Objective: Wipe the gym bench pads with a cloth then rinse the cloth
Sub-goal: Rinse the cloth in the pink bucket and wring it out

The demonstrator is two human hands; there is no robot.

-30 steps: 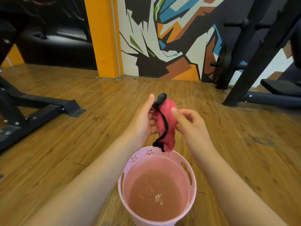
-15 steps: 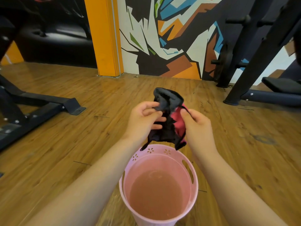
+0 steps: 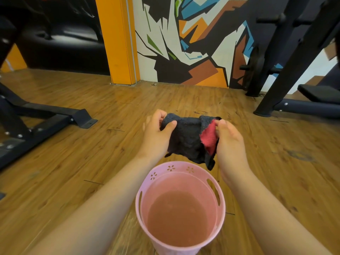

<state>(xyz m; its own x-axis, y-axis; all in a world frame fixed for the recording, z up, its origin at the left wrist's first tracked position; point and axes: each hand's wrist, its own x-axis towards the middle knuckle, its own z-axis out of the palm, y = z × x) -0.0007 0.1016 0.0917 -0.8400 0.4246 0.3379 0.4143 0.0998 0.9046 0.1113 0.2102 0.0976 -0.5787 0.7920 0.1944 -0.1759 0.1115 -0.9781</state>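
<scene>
A dark cloth (image 3: 185,137) with a red underside is held stretched between both hands at the centre of the frame, just above the far rim of a pink bucket (image 3: 181,208). The left hand (image 3: 158,137) is closed on the cloth's left upper corner, the thumb pressed over the fabric against the curled fingers. The right hand (image 3: 230,142) is pinched on the right upper edge, where the cloth is folded back and a red patch is shown. The lower edge of the cloth is left hanging loose, and its lowest corner is seen in front of the bucket's rim; whether it touches the rim cannot be told.

The bucket is placed on the wooden floor (image 3: 73,162) in the lower middle of the frame, between the two bare forearms. It is filled partway with cloudy pinkish water (image 3: 176,216). Small flower-shaped cut-outs are punched near its far rim, and slot handles are cut into both sides.

At the left edge of the frame a black bench frame (image 3: 36,122) is bolted together and rested on the floor. At the right, a black slanted rack upright (image 3: 294,61) and a dark bench pad (image 3: 320,93) are seen. An orange pillar (image 3: 117,39) and a painted mural wall (image 3: 193,39) are set along the top of the frame.
</scene>
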